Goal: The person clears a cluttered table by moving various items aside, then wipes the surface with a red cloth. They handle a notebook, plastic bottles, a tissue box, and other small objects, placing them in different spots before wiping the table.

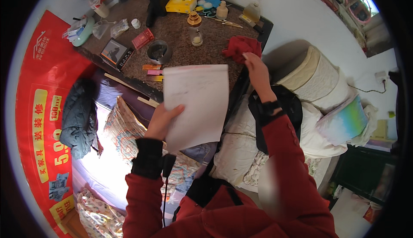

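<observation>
My left hand [162,119] grips the lower left edge of a white sheet of paper [198,104], its thumb lying on top. Faint marks show on the paper, which is held upright in front of the table. At the table's right corner lies a crumpled red cloth [241,48]. My right hand [257,72] is at the cloth's right side, fingers drawn together at its edge. Behind the paper, the brown tabletop [129,23] carries a round metal ashtray [159,51] and a glass bottle with a gold cap [195,29].
Near the ashtray are a red box [143,38], a dark box [116,55] and colored strips [152,72]. A yellow tissue pack [180,4] and several bottles stand at the back. A bed with bedding [120,130] is at left; rolled padding [312,72] leans right.
</observation>
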Motion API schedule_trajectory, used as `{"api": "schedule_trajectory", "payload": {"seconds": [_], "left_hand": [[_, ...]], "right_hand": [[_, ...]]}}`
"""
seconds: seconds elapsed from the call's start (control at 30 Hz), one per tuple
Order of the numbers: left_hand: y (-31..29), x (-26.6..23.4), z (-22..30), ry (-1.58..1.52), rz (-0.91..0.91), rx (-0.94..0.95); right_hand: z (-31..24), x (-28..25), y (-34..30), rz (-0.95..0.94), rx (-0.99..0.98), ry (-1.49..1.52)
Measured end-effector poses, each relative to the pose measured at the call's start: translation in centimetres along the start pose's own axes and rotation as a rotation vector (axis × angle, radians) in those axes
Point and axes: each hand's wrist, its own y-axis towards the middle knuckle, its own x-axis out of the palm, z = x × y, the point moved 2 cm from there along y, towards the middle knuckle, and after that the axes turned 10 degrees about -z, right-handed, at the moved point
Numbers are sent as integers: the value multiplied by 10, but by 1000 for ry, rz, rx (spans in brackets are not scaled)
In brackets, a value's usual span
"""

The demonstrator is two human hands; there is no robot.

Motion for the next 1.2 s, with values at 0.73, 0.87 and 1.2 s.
{"api": "schedule_trajectory", "payload": {"seconds": [0.73, 0.87, 1.2], "left_hand": [[68, -114, -63, 653, 1171, -179], [115, -134, -86, 1533, 1081, -680], [120, -118, -69, 518, 1778, -397]], "right_hand": [[-72, -8, -25, -133, 171, 95], [-36, -27, -29, -59, 171, -23], [80, -33, 114, 161, 350, 39]]}}
